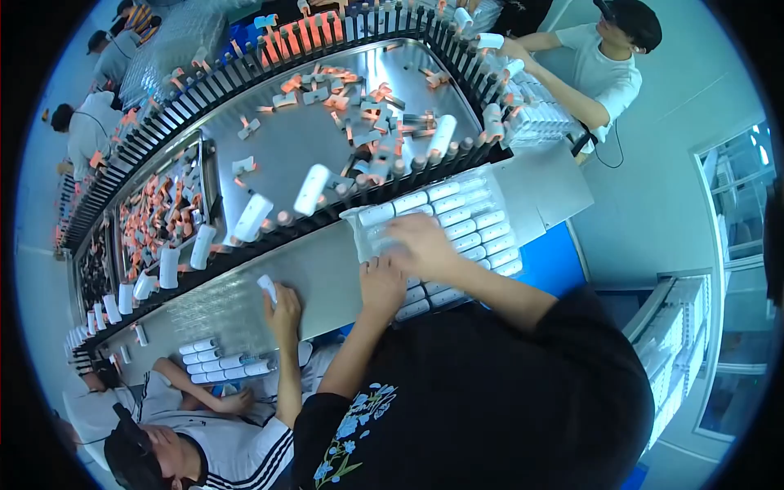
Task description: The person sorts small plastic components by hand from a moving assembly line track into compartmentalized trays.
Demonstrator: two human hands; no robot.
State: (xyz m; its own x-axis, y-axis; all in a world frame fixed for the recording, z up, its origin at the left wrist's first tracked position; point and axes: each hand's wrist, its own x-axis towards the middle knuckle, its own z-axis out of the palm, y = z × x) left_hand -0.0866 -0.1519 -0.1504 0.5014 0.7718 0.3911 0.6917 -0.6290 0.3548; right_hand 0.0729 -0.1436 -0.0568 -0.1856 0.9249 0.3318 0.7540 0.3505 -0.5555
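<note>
A clear plastic tray (353,214) full of white rounded cylinders (472,242) lies in front of me on the metal ledge, the cylinders in neat rows. My left hand (382,286) is at the tray's left side, its fingers curled downward; what they hold, if anything, is hidden. Just above and to its right, my right hand (426,243) passes over the tray's left rows. Motion smears its fingers, so I cannot tell whether anything is in them.
Beyond the ledge (318,269) runs a conveyor of black pegs (359,196) carrying white cylinders (312,189). Inside its loop, a metal pan (278,155) holds orange and grey holders. A co-worker's hand (284,309) at left grips a small white piece; another person (608,69) works at far right.
</note>
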